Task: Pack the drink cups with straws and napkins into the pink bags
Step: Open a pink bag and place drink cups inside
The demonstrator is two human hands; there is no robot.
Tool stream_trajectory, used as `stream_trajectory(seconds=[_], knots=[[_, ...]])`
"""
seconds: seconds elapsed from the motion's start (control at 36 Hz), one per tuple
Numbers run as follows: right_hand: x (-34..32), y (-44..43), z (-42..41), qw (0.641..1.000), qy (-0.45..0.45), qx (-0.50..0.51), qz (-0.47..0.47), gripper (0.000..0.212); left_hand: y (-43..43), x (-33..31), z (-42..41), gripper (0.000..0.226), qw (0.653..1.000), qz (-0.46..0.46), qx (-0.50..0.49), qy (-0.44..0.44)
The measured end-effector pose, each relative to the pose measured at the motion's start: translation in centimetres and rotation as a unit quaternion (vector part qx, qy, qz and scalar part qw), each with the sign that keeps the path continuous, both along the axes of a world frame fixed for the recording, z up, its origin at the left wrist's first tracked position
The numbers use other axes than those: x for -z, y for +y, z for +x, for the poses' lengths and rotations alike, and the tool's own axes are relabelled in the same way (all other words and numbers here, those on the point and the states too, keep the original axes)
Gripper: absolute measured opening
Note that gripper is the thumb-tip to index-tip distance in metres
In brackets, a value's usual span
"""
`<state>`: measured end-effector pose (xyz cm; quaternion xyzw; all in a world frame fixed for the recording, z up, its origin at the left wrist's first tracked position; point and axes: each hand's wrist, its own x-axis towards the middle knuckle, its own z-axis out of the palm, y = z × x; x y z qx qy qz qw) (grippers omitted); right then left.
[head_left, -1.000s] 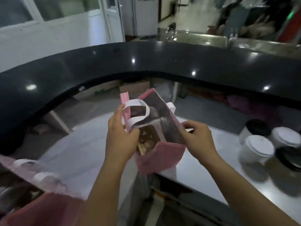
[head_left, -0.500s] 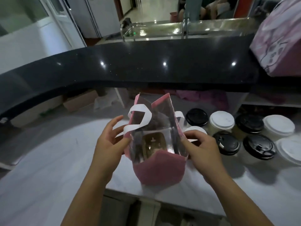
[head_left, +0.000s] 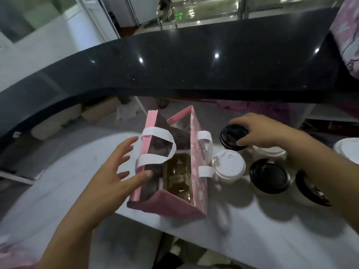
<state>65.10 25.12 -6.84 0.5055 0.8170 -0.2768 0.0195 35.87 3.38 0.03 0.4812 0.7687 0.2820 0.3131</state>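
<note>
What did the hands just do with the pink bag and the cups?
The right hand left the right edge of the pink paper bag and reached right to grip the lid of a black-lidded drink cup. The left hand let go of the bag's left side and opened, fingers spread, thumb by its wall. The bag stayed upright and open on the white table.

The bag (head_left: 171, 205) is pink with white handles (head_left: 155, 146). Cup lids are black (head_left: 269, 175) or white (head_left: 229, 165).
</note>
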Motion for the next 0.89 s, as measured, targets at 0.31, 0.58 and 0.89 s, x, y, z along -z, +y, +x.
stream_trajectory(seconds=[0.31, 0.58, 0.89], knots=[[2.1, 1.1, -6.7, 0.974, -0.221, 0.04, 0.018, 0.076, 6.1, 0.3, -2.5, 0.071, 0.994, 0.027, 0.054, 0.089], [-1.7, -0.2, -8.5, 0.974, -0.174, 0.131, 0.064, 0.072, 9.9, 2.7, -3.2, 0.086, 0.983, 0.043, 0.166, 0.064], [-16.0, -9.1, -10.9, 0.961, -0.029, 0.133, 0.24, 0.077, 8.8, 3.8, -9.4, 0.057, 0.919, 0.108, 0.149, -0.348]])
